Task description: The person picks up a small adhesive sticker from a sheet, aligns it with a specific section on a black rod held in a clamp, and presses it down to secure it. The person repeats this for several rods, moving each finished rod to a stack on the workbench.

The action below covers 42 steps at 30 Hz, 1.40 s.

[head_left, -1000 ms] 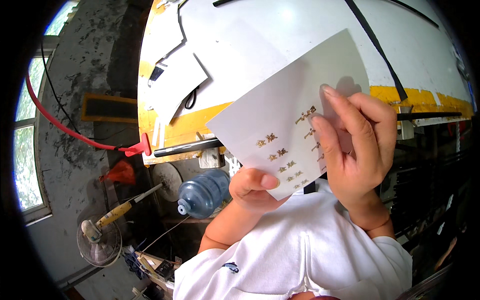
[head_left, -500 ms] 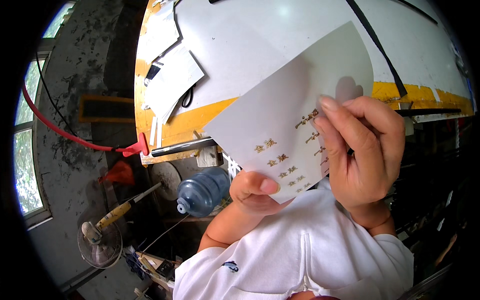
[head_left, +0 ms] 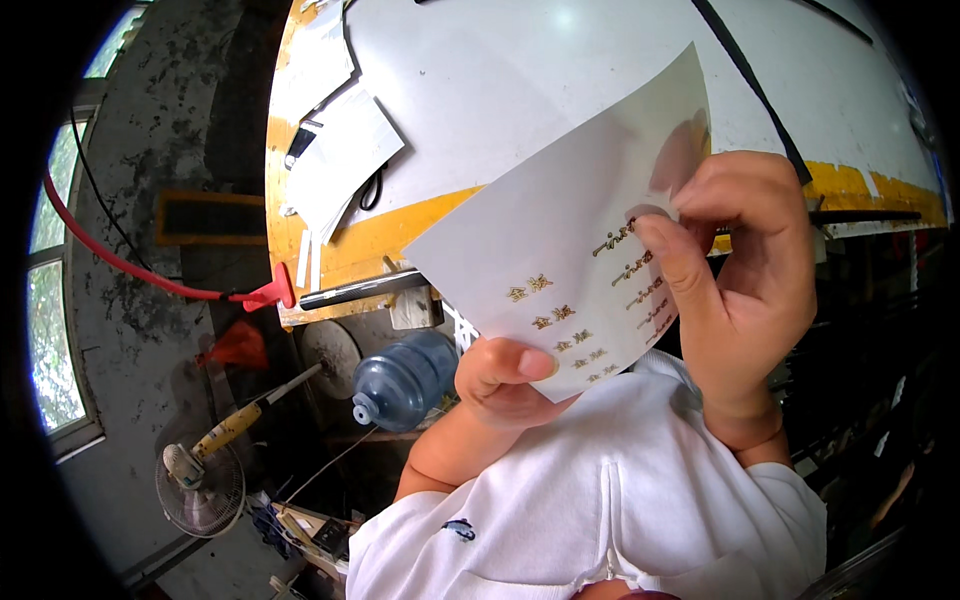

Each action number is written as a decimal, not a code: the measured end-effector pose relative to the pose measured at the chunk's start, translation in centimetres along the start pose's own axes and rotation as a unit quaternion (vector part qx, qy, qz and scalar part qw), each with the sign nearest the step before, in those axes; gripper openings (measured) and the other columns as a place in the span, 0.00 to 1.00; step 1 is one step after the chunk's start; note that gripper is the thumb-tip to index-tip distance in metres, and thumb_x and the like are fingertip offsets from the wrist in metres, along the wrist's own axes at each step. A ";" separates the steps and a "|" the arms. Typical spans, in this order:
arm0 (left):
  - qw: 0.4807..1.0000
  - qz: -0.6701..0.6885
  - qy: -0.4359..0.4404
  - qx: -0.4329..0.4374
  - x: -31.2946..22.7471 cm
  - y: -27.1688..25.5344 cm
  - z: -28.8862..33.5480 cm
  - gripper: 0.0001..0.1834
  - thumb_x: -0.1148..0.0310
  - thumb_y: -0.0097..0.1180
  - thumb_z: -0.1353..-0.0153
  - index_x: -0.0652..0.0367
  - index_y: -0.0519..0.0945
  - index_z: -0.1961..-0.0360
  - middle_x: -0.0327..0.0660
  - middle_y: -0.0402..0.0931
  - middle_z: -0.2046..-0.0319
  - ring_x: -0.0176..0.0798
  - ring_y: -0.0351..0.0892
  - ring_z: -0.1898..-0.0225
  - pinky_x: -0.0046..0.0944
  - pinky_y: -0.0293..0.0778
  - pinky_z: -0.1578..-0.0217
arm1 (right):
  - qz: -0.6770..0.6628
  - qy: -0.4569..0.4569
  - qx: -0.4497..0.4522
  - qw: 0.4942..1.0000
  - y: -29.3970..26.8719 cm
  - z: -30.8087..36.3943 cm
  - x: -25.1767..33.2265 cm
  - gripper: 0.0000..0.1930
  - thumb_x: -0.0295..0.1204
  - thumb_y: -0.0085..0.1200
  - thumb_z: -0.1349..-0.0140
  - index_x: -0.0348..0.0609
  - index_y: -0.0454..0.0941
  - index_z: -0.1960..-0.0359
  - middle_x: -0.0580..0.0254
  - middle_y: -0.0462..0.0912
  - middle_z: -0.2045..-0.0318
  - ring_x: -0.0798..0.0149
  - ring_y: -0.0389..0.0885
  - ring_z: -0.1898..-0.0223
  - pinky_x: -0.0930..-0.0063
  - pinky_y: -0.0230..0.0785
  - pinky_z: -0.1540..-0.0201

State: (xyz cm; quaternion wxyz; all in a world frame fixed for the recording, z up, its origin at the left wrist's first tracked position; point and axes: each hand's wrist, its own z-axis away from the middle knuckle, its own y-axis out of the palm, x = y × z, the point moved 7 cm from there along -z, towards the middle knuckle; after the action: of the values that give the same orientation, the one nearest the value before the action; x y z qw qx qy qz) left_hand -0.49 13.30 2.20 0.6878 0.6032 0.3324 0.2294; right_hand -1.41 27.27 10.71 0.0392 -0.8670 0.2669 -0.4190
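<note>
A pale, bendy sheet (head_left: pixel 540 220) with rows of small gold characters is held up in front of me, tilted, its far corner rising over the table. My left hand (head_left: pixel 505 380) grips its near lower corner, thumb on the front face and fingers hidden behind. My right hand (head_left: pixel 745 280) is closed at the sheet's right side. Its thumb tip lies by the top gold lettering (head_left: pixel 612 238) and its bent index finger is close by, at the edge. The remaining right fingers are mostly hidden. The sheet bows near this hand.
A white table (head_left: pixel 480 90) with a yellow border lies beyond, with papers (head_left: pixel 345 160) at its left and a black strap (head_left: pixel 750 80) across its right. Below left are a blue water jug (head_left: pixel 405 380), a fan (head_left: pixel 200 490) and a red hose (head_left: pixel 130 268).
My right hand has turned, its index finger curling more and its thumb showing more. The sheet's right side bends further, uncovering more gold lettering. My left hand keeps its grip.
</note>
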 end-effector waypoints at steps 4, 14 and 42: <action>0.998 -0.025 -0.013 -0.052 0.2 -0.8 0.9 0.38 0.74 0.55 0.54 0.66 0.62 0.37 0.53 0.66 0.40 0.54 0.65 0.38 0.51 0.60 0.37 | -0.017 0.023 0.002 1.000 0.1 -0.4 0.1 0.08 0.16 0.56 0.42 0.37 0.73 0.62 0.63 0.72 0.63 0.75 0.68 0.69 0.84 0.63 0.66; 0.986 -0.126 0.066 -0.084 -1.4 0.1 0.3 0.29 0.74 0.48 0.49 0.68 0.65 0.42 0.54 0.70 0.47 0.51 0.72 0.45 0.47 0.69 0.44 | -0.141 0.117 0.055 0.982 1.4 0.2 -1.1 0.03 0.22 0.50 0.36 0.38 0.68 0.63 0.61 0.70 0.63 0.73 0.68 0.65 0.81 0.63 0.61; 0.245 -0.968 0.043 -0.011 -6.7 -0.1 -4.0 0.21 0.66 0.65 0.47 0.59 0.77 0.52 0.43 0.73 0.50 0.48 0.71 0.47 0.43 0.70 0.47 | -0.285 0.321 -0.049 0.902 -5.2 5.1 -6.6 0.09 0.15 0.59 0.46 0.35 0.76 0.63 0.63 0.80 0.69 0.74 0.78 0.67 0.82 0.72 0.63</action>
State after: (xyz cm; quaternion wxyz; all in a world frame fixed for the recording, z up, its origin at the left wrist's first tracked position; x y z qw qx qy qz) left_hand -7.98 11.20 3.13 0.3831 -0.1911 0.6927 -0.5804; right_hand 1.32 34.21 4.29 -0.2119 -0.7251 0.0267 -0.6546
